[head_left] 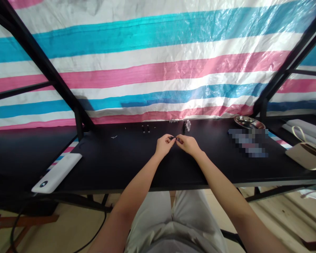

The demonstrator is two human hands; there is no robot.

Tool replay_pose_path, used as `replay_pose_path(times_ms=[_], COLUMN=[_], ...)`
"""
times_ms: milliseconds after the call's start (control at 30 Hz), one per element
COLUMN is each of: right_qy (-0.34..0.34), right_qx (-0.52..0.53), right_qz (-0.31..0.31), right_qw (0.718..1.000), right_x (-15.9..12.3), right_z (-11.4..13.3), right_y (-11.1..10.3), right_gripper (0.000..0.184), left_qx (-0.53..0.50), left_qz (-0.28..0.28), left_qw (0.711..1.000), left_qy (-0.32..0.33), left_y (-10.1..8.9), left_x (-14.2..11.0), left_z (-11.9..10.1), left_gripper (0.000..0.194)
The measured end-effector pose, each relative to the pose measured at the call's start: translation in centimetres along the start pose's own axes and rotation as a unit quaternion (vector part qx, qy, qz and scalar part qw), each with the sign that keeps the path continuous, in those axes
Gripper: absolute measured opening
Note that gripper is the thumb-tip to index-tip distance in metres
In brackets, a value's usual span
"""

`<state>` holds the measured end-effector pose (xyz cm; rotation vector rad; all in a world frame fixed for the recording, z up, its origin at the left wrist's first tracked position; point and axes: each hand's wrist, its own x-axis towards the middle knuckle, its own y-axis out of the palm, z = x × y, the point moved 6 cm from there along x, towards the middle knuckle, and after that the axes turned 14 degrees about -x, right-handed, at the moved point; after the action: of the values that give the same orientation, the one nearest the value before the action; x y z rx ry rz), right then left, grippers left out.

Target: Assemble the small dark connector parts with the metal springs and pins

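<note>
Looking across the black table from its left end, I see a white slab, then two small dark pieces side by side toward the back. The left hand and right hand nearly meet, fingertips pinching a tiny dark part between them. Farther right, a shiny metal dish sits near the back edge.

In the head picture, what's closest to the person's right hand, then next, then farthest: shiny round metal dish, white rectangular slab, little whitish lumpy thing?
From the right hand:
1. Little whitish lumpy thing, just beyond it.
2. Shiny round metal dish, far right.
3. White rectangular slab, left.
</note>
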<state>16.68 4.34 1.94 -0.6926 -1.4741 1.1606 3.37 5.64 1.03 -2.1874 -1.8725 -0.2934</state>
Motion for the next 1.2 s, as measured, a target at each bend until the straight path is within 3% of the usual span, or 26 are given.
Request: replay_pose_path(times_ms=[667,833,933,1033,1200], right_qy=[-0.02,0.006,0.037,0.062,0.08], right_qx=[0.132,0.173,0.197,0.23,0.272], right_qz=[-0.015,-0.033,-0.036,-0.042,-0.032], right_qw=[0.991,0.984,0.979,0.97,0.958], right_x=[0.1,0.1,0.2,0.2,0.4], right_z=[0.1,-0.6,-1.4,-2.1,-1.9], right_y=[0.3,0.6,1.1,1.6,2.4], right_gripper=[0.017,0.02,0.023,0.024,0.023], left_qx=[-0.015,-0.06,-0.093,-0.145,-0.274], left_qz=[0.021,0.003,-0.039,-0.135,-0.294], left_qw=[0.999,0.997,0.994,0.979,0.911], left_qy=[-0.038,-0.04,-0.04,-0.042,-0.097], left_y=[0.5,0.3,-0.6,-2.4,-5.6], left_x=[0.0,-0.2,0.0,0.4,0.7], left_z=[0.8,0.2,-0.2,0.0,1.5], left_gripper=[0.024,0.03,0.03,0.027,0.018])
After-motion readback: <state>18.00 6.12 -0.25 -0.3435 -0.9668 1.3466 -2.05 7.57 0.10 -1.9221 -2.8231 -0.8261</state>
